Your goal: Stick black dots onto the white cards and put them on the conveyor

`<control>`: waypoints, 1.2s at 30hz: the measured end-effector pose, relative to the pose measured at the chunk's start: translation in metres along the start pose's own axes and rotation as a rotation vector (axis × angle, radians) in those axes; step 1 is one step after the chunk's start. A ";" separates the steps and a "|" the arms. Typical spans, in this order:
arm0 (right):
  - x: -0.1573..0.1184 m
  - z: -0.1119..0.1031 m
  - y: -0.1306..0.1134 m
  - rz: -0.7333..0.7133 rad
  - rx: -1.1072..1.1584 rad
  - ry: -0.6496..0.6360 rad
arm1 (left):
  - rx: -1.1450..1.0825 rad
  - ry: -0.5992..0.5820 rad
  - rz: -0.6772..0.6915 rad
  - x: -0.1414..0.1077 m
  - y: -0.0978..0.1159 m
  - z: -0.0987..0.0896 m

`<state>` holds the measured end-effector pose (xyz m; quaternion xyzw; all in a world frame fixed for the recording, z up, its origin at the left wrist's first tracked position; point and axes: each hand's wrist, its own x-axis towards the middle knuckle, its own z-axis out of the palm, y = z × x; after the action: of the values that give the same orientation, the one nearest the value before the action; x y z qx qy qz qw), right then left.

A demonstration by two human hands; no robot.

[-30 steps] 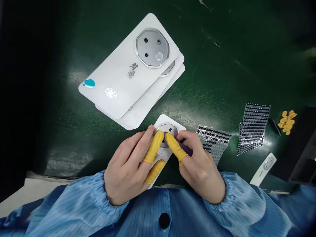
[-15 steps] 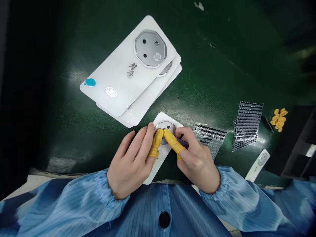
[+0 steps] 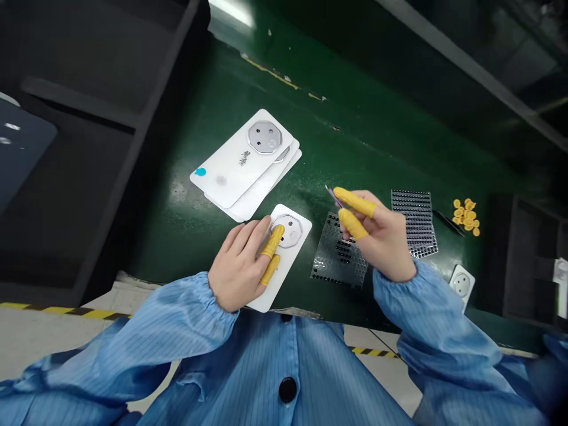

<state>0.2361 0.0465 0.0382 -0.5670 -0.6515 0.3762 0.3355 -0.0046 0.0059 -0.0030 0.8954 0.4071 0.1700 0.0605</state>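
Right hand [image 3: 385, 239] swings off, fingers pinching a purple tool [image 3: 334, 197]; left hand [image 3: 239, 260], fingers close, alone steadies the centre panel [image 3: 284, 264].

The tabletop [image 3: 350, 148] looks glossy (scuffed too), the sleeves [image 3: 177, 319] striped cloth.

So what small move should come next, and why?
Perhaps dip the thin purple tool toward the sheet of black dots: the right hand holds it with its tip beyond that sheet, while the left hand rests on the small white panel. Whether the tip carries anything is too small to tell.
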 end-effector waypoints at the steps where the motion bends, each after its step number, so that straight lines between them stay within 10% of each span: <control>1: 0.008 -0.002 0.008 -0.048 -0.077 0.023 | 0.004 -0.011 0.003 0.000 0.000 0.000; 7: 0.039 -0.004 0.035 -0.301 -0.464 0.091 | 0.017 0.025 0.039 -0.004 -0.002 0.003; 15: -0.027 0.037 0.007 -0.365 -0.422 -0.150 | -0.049 0.163 0.065 -0.009 -0.005 0.010; 36: -0.026 0.043 -0.012 -0.259 -0.760 -0.444 | -0.023 0.031 -0.027 -0.001 -0.001 0.003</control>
<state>0.1969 0.0148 0.0270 -0.4695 -0.8649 0.1778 0.0001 -0.0044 0.0058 -0.0061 0.8863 0.4180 0.1876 0.0669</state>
